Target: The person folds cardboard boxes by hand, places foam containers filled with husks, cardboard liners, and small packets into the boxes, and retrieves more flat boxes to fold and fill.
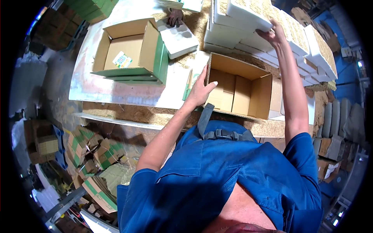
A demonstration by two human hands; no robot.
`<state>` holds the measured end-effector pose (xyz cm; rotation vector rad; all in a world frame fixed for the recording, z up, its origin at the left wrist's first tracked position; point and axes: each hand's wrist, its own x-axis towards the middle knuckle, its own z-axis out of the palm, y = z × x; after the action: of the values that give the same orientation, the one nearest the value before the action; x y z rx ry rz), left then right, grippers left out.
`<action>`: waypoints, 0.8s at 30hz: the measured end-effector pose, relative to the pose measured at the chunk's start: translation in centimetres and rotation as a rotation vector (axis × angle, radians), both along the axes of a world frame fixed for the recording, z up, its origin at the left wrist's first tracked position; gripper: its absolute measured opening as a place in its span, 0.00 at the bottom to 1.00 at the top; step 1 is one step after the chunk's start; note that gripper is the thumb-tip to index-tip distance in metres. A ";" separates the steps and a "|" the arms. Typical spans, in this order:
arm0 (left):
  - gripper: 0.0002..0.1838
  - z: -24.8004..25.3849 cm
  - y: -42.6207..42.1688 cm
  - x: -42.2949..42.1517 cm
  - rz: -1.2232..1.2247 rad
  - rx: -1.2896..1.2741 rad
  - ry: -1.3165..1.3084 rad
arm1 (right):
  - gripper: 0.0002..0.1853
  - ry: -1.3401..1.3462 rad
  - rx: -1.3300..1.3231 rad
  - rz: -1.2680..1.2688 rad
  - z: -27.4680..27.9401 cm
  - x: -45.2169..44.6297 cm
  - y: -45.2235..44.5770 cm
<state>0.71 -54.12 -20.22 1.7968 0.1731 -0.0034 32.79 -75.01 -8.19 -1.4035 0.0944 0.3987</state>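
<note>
An open cardboard box point(241, 91) stands in front of me on the table, with bare flaps showing on its floor. My left hand point(201, 92) grips its left wall, thumb over the inner side and fingers along the outside. Up at the right, my right hand point(275, 35) holds the near corner of a white foam tray point(248, 17) on top of a stack. Tan, grainy material covers the tops of the stacked foam pieces point(285, 29). The undersides of my right fingers are partly hidden.
Left on the table point(87, 87) stands another open box point(157, 62), green outside, with a printed card point(122, 60) inside. Across from me, another person's dark gloved hand point(175, 17) touches a white tray with round hollows point(180, 42). Flattened green-and-white cartons point(97, 155) lie at lower left.
</note>
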 end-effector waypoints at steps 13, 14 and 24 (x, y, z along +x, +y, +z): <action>0.46 -0.5 0.1 -0.1 0.045 -0.045 -0.015 | 0.33 -0.084 0.287 0.001 -1.7 -11.6 -14.5; 0.46 -0.4 0.2 0.1 0.042 -0.051 -0.027 | 0.32 -0.121 0.282 -0.010 -1.2 -13.1 -15.6; 0.43 1.4 -0.1 0.3 0.026 -0.047 -0.039 | 0.33 0.089 0.067 0.037 -2.2 -20.3 -22.7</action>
<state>0.97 -54.18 -18.79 1.7467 0.1673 0.0457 12.50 -97.69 -10.38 -1.3233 0.1272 0.4908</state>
